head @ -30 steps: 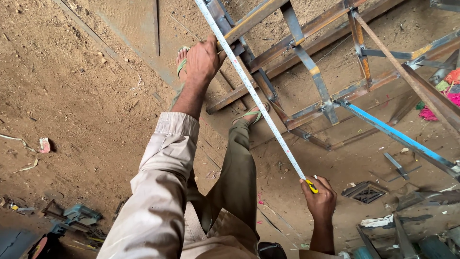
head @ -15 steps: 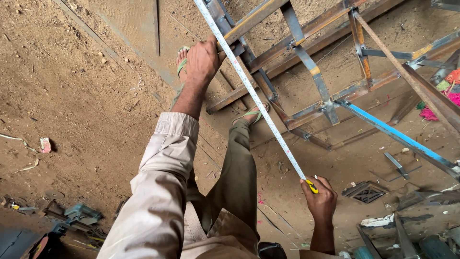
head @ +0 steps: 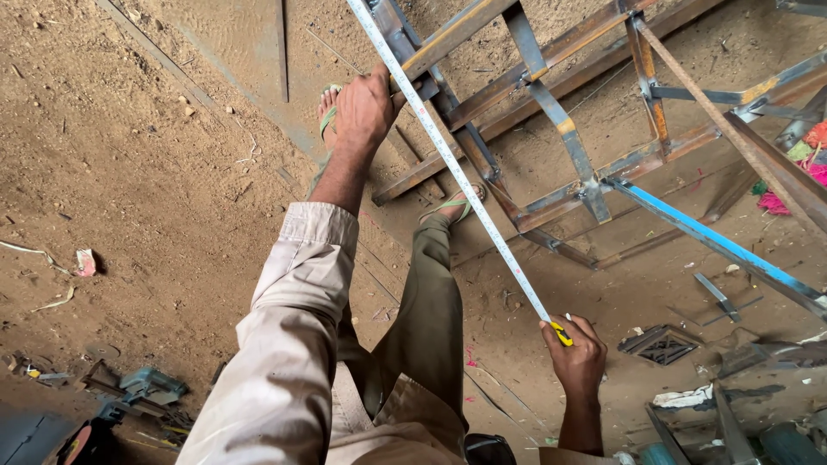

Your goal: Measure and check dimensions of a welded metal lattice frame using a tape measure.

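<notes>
Tape measure [head: 457, 176] stretched across steel frame [head: 568, 142]; left hand [head: 366, 108] fingers pinning blade, right hand [head: 575, 357] fingers grasping yellow case.

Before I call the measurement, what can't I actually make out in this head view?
- Tape measure: its far end runs off the top edge; the marks are too small to read.
- Tape case: mostly hidden inside the right hand; only a yellow bit shows.
- Left hand: its fingers wrap the metal frame, hiding the contact under the palm.
- Frame: cut off at the top and right edges.
</notes>
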